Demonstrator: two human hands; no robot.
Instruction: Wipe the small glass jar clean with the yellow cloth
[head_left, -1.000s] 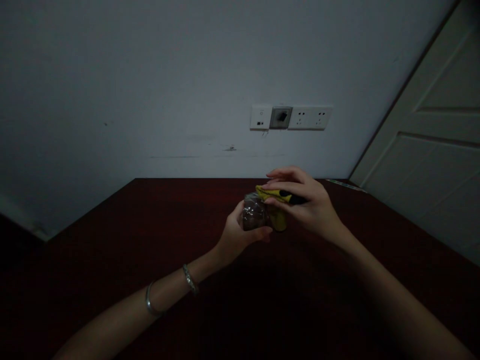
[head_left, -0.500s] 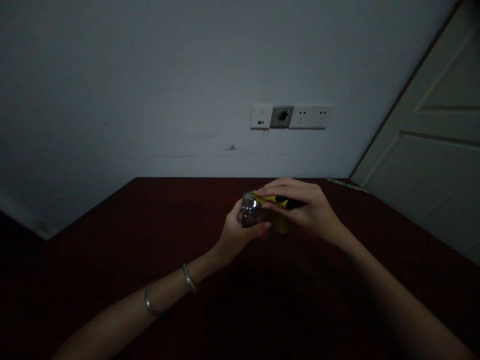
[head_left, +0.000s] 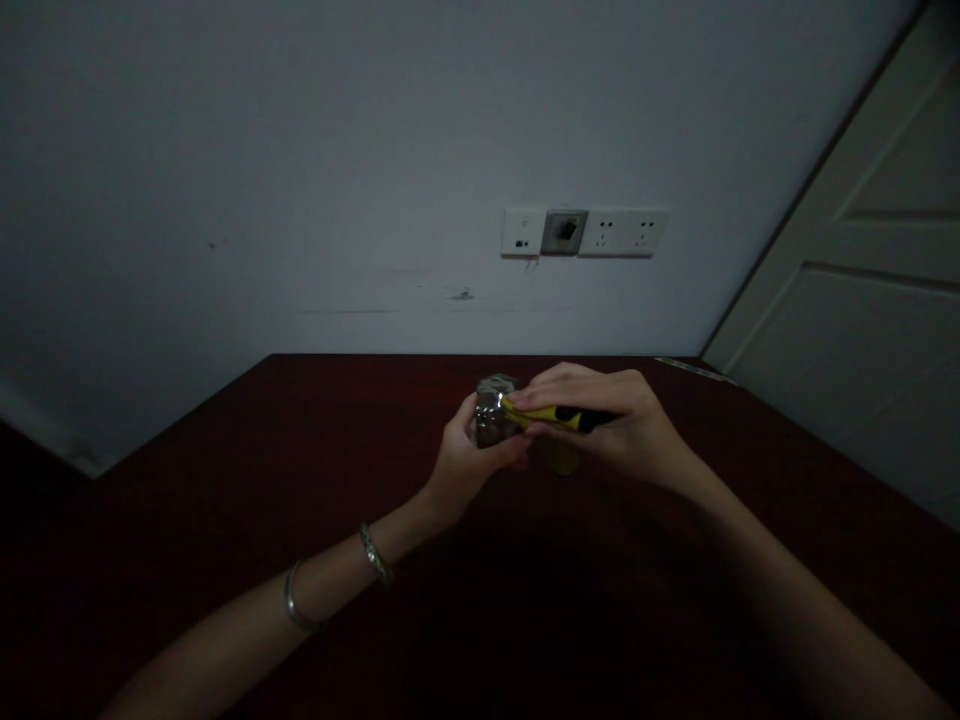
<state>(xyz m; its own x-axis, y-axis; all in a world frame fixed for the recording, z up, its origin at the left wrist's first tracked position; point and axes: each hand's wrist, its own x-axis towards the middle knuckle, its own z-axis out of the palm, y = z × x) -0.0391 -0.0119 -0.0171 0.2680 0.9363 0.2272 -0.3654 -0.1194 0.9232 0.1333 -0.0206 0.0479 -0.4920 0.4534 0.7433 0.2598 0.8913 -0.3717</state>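
My left hand is closed round a small clear glass jar, held just above the dark red table. Over the jar's right side my right hand presses a yellow cloth with black marks, pinched between thumb and fingers. Part of the cloth hangs below the fingers. Two silver bracelets circle my left wrist. The jar's far side is hidden by the cloth and fingers.
A pale wall stands behind the table, with a row of sockets and a switch. A white panelled door is at the right. A thin light strip lies at the table's far right corner.
My right hand has slid the yellow cloth down and leftward across the jar. The left hand has turned the jar slightly and shifted a little left.
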